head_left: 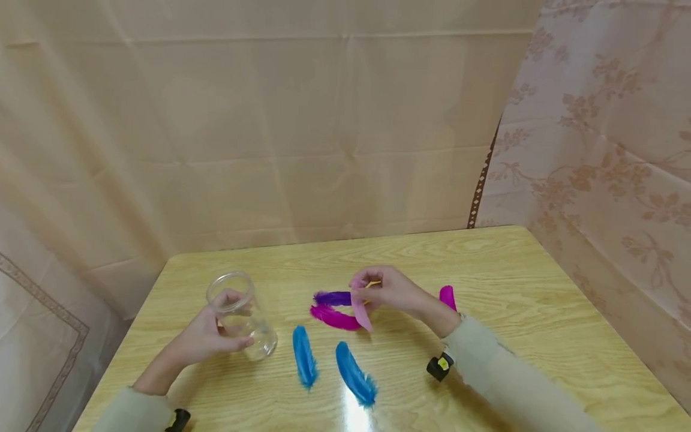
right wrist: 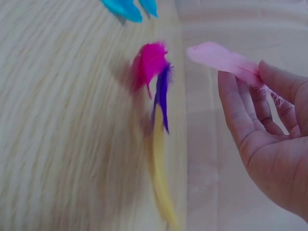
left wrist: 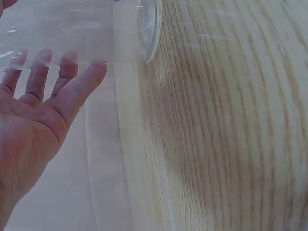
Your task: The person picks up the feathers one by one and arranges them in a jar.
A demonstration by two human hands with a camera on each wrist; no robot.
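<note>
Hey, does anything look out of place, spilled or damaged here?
Nothing looks spilled or damaged. Slightly out of place, perhaps: one bright magenta feather lies alone, partly hidden by the right wrist, apart from the curved magenta feather beside the dark purple feather.

Left hand (left wrist: 36, 115) at nine o'clock, palm showing; four fingers (left wrist: 77, 89) extended toward twelve, tips at clear jar (left wrist: 86, 31). Jar spans ten to twelve o'clock, rounded end at twelve. Wood-grain table (left wrist: 231, 130) fills three o'clock side. Pale cloth (left wrist: 91, 178) at seven, creased.
</note>
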